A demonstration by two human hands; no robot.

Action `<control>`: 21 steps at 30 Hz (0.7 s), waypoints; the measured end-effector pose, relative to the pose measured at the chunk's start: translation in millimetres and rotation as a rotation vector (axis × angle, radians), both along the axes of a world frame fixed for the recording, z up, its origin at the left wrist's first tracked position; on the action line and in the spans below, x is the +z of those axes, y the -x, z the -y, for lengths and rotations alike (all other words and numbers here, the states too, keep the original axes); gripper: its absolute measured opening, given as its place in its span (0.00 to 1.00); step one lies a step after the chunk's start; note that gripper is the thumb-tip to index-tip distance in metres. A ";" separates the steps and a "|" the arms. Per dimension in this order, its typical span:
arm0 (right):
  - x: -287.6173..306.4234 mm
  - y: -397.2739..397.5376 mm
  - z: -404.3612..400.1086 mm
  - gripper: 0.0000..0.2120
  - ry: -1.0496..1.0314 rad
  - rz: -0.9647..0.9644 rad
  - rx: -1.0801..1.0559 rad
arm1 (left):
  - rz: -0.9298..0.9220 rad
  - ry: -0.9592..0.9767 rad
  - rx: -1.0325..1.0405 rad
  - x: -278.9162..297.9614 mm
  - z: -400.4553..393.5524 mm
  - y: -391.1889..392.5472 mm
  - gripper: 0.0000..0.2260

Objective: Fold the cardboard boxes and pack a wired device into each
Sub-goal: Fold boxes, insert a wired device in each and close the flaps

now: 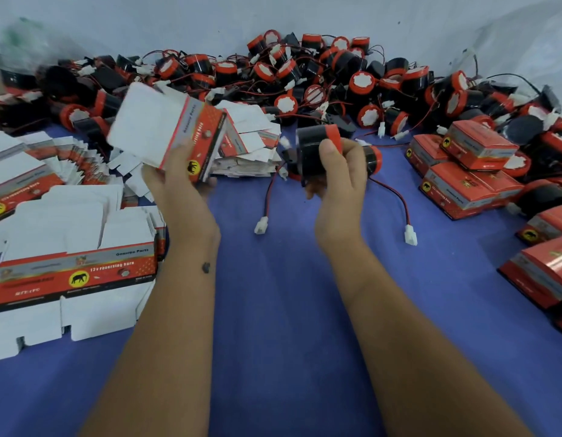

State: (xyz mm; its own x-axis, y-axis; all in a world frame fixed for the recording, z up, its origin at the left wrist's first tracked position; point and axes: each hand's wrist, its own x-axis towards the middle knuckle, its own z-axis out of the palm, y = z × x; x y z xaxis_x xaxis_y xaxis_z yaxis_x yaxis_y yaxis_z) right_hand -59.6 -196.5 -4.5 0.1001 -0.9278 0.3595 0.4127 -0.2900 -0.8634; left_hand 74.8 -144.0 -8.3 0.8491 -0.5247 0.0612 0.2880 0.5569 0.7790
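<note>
Holding a flat unfolded box (166,127), left hand (175,175) fingers pinched its lower edge; right hand (339,168) fingers wrapped a black-and-red horn (314,152) just beside that box.

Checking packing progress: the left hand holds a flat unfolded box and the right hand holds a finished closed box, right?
Not quite. In the head view the right hand holds a black and red wired device, not a closed box. The left hand does hold a flat unfolded box.
</note>
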 end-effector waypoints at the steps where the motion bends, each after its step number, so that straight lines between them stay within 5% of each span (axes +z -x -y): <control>1: 0.0 -1.7 2.7 0.07 -0.100 0.026 0.021 | -0.068 0.061 -0.139 1.5 -0.1 0.6 0.18; 6: 0.2 9.2 22.2 0.12 -0.371 0.134 -0.242 | -0.048 -0.098 -0.774 0.6 0.9 23.3 0.24; 11: -1.0 30.6 30.9 0.09 -0.190 0.271 -0.496 | 0.293 -0.350 -0.699 -5.2 9.6 28.5 0.23; 15: -1.9 29.1 22.0 0.15 0.190 -0.073 -0.519 | 0.860 -0.677 -0.352 -11.8 6.6 21.8 0.36; 21: -11.6 11.0 4.8 0.27 0.597 -0.651 -0.448 | 0.863 -0.642 -0.362 -20.5 9.6 18.7 0.26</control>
State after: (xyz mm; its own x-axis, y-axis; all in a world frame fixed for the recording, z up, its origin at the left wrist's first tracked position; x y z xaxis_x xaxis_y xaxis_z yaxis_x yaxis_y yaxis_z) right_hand -70.6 -201.3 -16.1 0.1286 -0.6130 0.7796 -0.3447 -0.7647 -0.5444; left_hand 56.1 -153.5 -28.8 0.4456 -0.8763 0.1833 -0.4203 -0.0240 0.9071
